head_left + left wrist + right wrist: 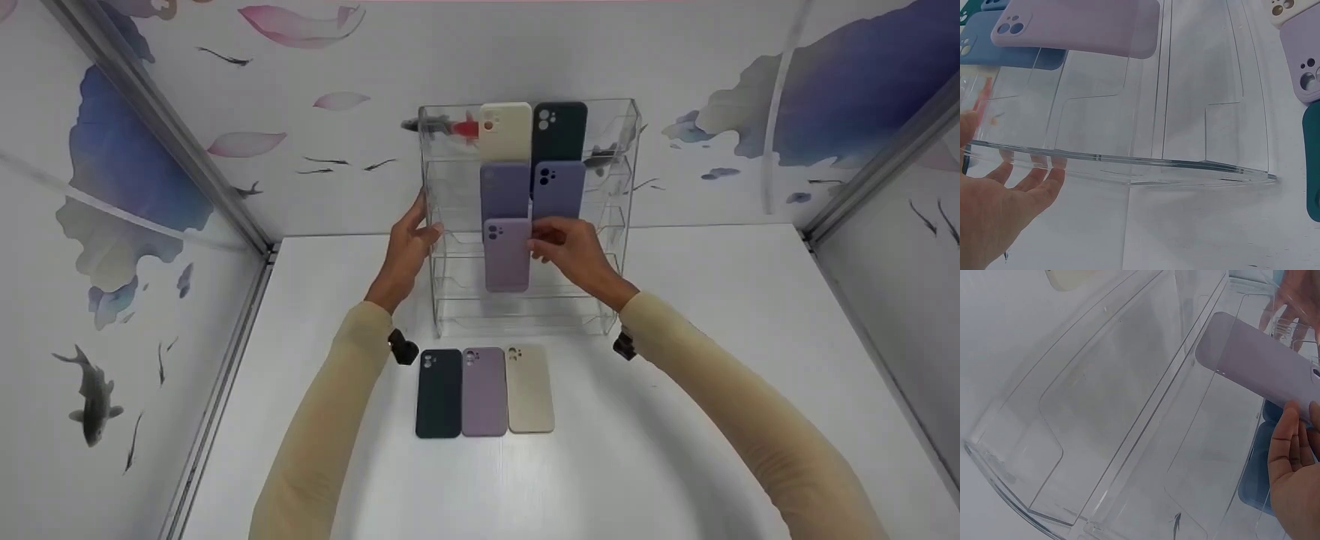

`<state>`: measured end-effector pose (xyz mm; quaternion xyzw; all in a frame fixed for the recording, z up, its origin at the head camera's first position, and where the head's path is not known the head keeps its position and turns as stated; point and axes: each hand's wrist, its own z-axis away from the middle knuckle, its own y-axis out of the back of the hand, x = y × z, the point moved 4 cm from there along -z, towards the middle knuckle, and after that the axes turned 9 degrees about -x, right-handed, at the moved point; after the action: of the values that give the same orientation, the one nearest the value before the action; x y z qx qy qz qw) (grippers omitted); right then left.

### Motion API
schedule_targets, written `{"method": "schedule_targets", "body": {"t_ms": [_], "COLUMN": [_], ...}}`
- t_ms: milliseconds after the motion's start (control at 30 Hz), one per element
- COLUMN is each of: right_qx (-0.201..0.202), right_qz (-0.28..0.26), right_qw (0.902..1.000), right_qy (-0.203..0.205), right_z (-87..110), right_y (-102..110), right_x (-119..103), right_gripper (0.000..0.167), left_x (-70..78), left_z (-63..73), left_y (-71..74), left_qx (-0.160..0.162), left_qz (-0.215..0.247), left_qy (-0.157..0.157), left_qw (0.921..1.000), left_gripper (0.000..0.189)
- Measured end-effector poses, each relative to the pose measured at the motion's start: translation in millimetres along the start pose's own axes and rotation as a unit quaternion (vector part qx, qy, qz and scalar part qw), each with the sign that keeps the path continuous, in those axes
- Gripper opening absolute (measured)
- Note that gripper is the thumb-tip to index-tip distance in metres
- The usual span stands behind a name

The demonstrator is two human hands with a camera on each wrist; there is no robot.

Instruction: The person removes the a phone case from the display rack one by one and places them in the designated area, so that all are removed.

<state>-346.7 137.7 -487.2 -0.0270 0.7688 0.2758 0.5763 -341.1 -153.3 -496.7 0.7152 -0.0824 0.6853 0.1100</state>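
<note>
While my right hand pinches the right edge of a lilac case in the head view, my left hand grips the left side of the clear stand. I have that case upright at the stand's middle tiers, its camera holes toward the top, and it overlaps the bottom of the left blue-violet case. Beside that one is the right blue-violet case, its lower part partly behind my fingers; above them stand an upper cream case and an upper dark green case. On the white table before the stand, a lower dark green case, a second lilac case and a lower cream case lie side by side; behind rises a wall painted with fish and petals. From my left wrist, I see my fingers outside the side panel and my thumb, cut by the frame, on its other side; the table row shows at the right, partly cropped. From my right wrist, the case I hold slants across the clear tiers, my fingertips on its long edge, and a clear edge crosses its far end. I cannot tell whether that end rests on a tier. My left hand shows dimly through the plastic.
</note>
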Motion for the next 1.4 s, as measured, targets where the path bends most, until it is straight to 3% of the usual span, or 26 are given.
{"method": "schedule_targets", "body": {"t_ms": [200, 433, 667, 833, 1100, 1400], "right_qx": [0.007, 0.016, 0.019, 0.021, 0.025, 0.033], "right_qz": [0.007, 0.014, 0.004, 0.003, 0.007, -0.023], "right_qw": [0.9999, 0.9998, 0.9998, 0.9997, 0.9994, 0.9990], "right_qy": [-0.008, 0.000, -0.006, -0.008, 0.022, 0.020], "right_z": [-0.7, 9.7, 13.3, 11.1, 8.2, 10.9], "right_y": [-3, -3, -2, -2, 1, -2], "right_x": [0, -24, -32, -23, 3, 2], "right_gripper": [0.022, 0.019, 0.019, 0.020, 0.017, 0.019], "left_x": [-0.5, -1.0, -0.1, -0.6, -2.0, 0.0], "left_z": [1.7, -0.7, -0.5, -0.1, 1.0, 0.3], "left_y": [0.6, -0.4, -2.2, -2.3, -2.6, -1.5], "left_qx": [0.001, -0.003, 0.000, 0.004, 0.006, 0.011], "left_qz": [0.000, -0.002, -0.006, -0.012, -0.016, -0.007], "left_qy": [0.002, -0.009, -0.005, 0.001, -0.002, 0.010], "left_qw": [1.0000, 0.9999, 1.0000, 0.9999, 0.9999, 0.9999], "left_gripper": [0.072, 0.071, 0.071, 0.072, 0.072, 0.072]}}
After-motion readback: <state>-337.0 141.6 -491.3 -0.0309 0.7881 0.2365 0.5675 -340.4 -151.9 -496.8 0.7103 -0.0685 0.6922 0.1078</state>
